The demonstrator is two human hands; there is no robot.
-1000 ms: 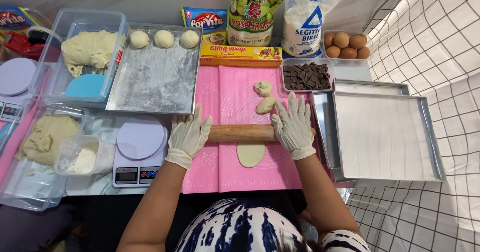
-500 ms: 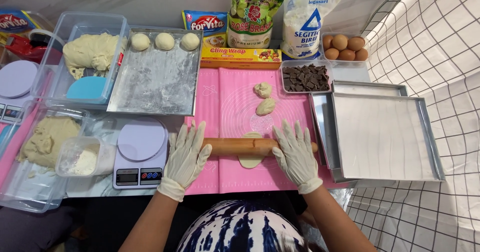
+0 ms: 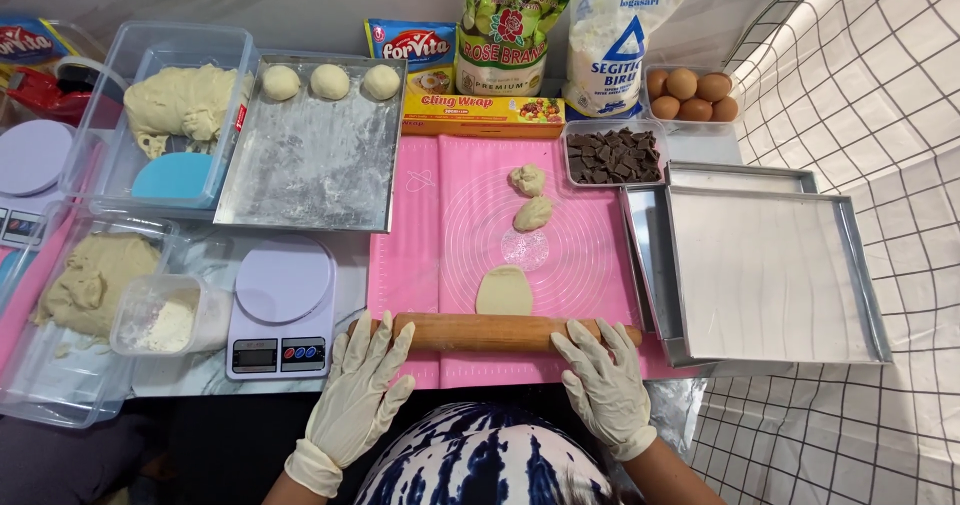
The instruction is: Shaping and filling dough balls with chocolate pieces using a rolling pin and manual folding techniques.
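Observation:
A wooden rolling pin (image 3: 490, 331) lies across the near edge of a pink silicone mat (image 3: 590, 255). My left hand (image 3: 358, 390), in a white glove, rests flat on its left end with fingers spread. My right hand (image 3: 603, 383), also gloved, presses flat on its right end. Just beyond the pin lies a flattened piece of dough (image 3: 504, 291). Two small rough dough lumps (image 3: 530, 197) sit farther back on the mat.
A floured metal tray (image 3: 310, 165) holds three dough balls. Stacked empty square pans (image 3: 770, 265) stand at the right, a digital scale (image 3: 282, 305) at the left, plus tubs of dough (image 3: 180, 105), chopped chocolate (image 3: 612, 155), eggs (image 3: 692, 93) and bags at the back.
Both hands have rolled the pin toward me, from over the dough piece to the mat's near edge. The flattened dough now lies uncovered beyond the pin.

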